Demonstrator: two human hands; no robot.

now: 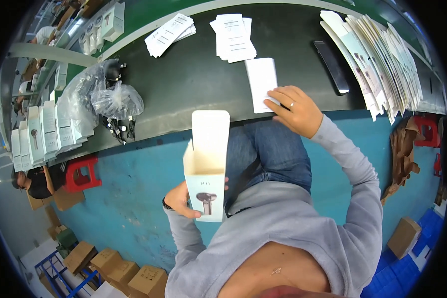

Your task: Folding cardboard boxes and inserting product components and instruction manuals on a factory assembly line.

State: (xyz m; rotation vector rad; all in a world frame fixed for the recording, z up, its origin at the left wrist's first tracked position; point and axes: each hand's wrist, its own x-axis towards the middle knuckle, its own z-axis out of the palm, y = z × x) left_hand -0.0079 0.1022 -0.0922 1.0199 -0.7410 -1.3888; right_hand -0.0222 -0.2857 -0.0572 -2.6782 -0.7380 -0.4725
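My left hand (183,199) is wrapped around a pale blue-white carton (206,196) with a dark handheld appliance pictured on its front. The carton stands upright over my lap, its tall top flap raised and its cream inside visible; no contents can be made out. At the table's near edge, my right hand (297,110) has its fingers on a white folded leaflet (262,82), gripping its lower right side. Beyond it lie two fanned piles of printed leaflets, a middle pile (232,37) and a left pile (170,35).
A black phone (332,67) lies right of the leaflet, beside a thick row of flattened cartons (377,64). Clear plastic bags (116,102) and black cables (118,130) sit at the table's left. Several finished-looking cartons (44,131) stand farther left, near a red stool (82,174).
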